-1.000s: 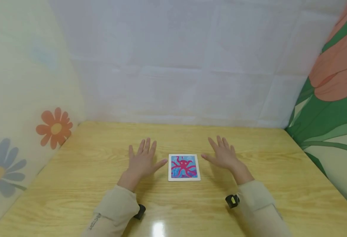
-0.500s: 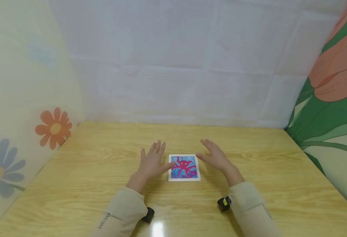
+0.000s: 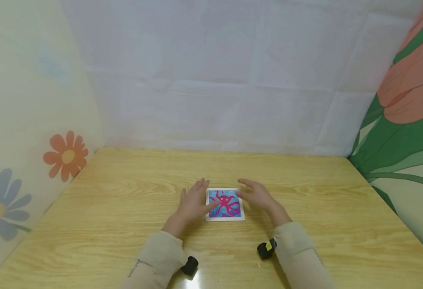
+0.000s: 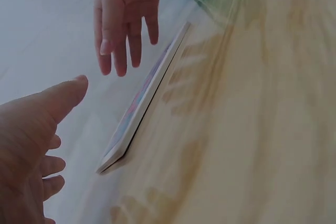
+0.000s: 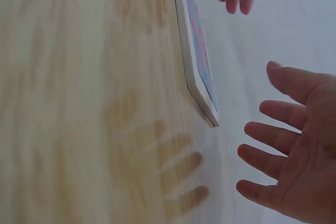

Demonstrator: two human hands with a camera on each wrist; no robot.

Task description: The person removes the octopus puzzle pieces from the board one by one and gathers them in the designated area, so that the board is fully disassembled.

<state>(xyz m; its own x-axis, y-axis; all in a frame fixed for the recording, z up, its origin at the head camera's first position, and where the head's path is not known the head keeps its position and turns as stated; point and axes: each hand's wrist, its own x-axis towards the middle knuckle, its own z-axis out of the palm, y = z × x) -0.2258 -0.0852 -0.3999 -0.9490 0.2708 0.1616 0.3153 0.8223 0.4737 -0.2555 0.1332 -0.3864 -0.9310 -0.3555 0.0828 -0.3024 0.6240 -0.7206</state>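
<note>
Two open hands above a small octopus picture

The fingers of the right hand are spread, as the right wrist view shows well. On the left hand, the thumb stands away from the fingers, which bend a little; they pinch nothing. Neither hand touches the picture: in the wrist views a gap is visible.

The picture lies flat on the table, between the hands, well apart from the table's edges. Wood surface extends to its left and right, and also behind it. The octopus has its head toward the far side and its arms toward the person. The shape is nearly square, so I cannot tell a long axis.

From the head, the left thumb covers part of the left edge, and the right thumb the far right corner. Near the person are beige sleeves and black wrist cameras. A white sheet closes the back; an orange flower decorates the left wall.
</note>
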